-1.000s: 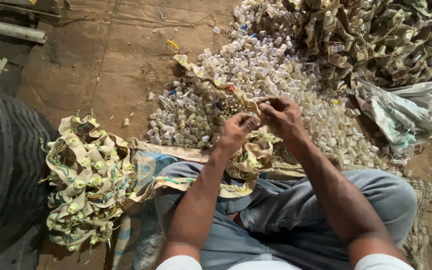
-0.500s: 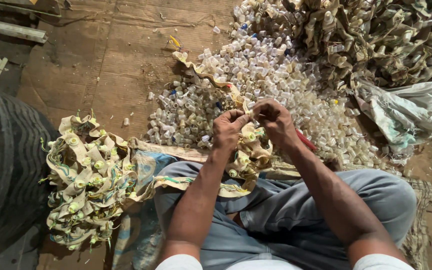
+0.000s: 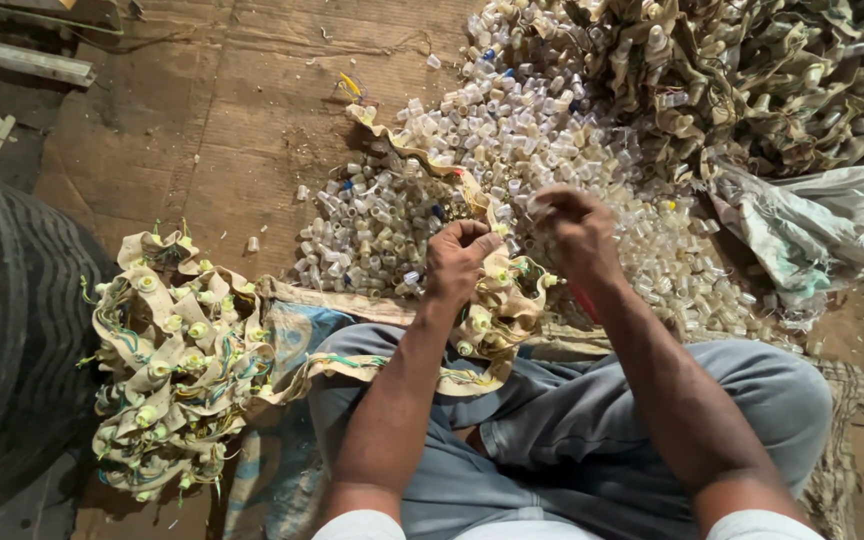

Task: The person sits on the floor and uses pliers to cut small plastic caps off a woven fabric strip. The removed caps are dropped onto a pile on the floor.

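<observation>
My left hand point(image 3: 459, 257) is closed around a beige fabric strip point(image 3: 497, 300) studded with small plastic sockets and thin wires; the strip drapes down over my lap. Just to its right, my right hand point(image 3: 577, 232) is raised slightly with its fingers pinched on a small clear plastic cap at the fingertips. A length of the same strip point(image 3: 407, 150) runs away from my hands across the heap of loose clear caps point(image 3: 512, 170) on the floor in front of me.
A bundle of stripped beige strip with green wires point(image 3: 167, 365) lies at my left on a sack. A large tangle of strip point(image 3: 752, 75) fills the far right. A black tyre point(image 3: 12, 330) stands at left; a crumpled plastic bag point(image 3: 812, 225) lies at right.
My right hand has pulled away from the left, rising to the right with a small cap pinched in it. The left hand has stayed on the strip.
</observation>
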